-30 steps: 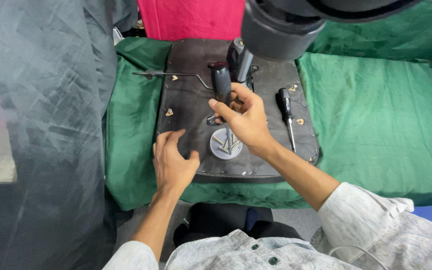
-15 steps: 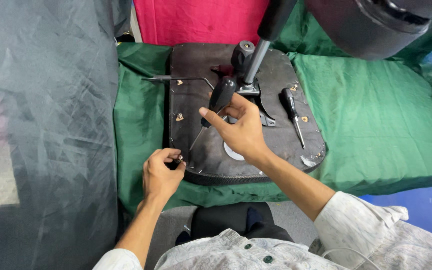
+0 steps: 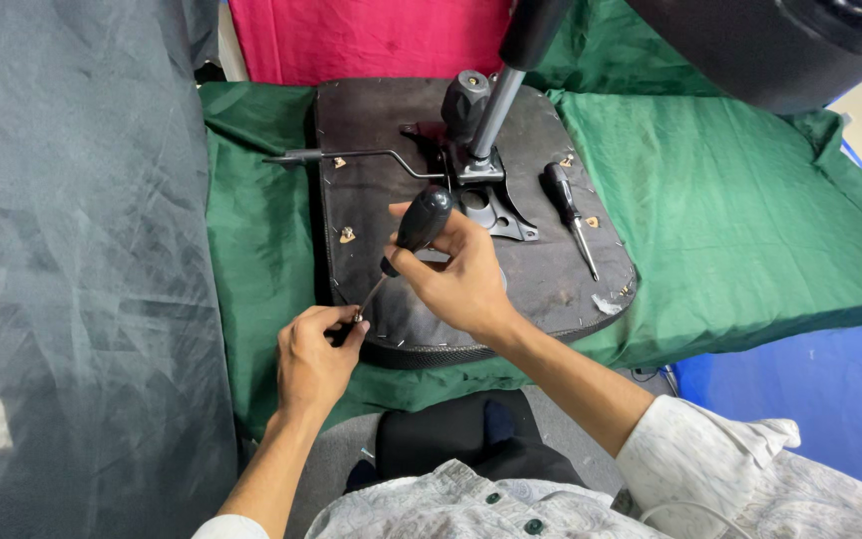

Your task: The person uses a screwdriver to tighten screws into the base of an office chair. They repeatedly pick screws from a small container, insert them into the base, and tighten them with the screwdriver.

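Green cloth (image 3: pixel 750 200) covers our bench, w/ black seat underside (image 3: pixel 551 279) on it. Our right hand (image 3: pixel 456 274) grips screwdriver (image 3: pixel 416 230), fingers closed round handle, tip at seat's near-left edge. Left hand (image 3: pixel 311 359) pinches small screw (image 3: pixel 358 317) there. Spare screwdriver (image 3: pixel 569 205) lies on seat.
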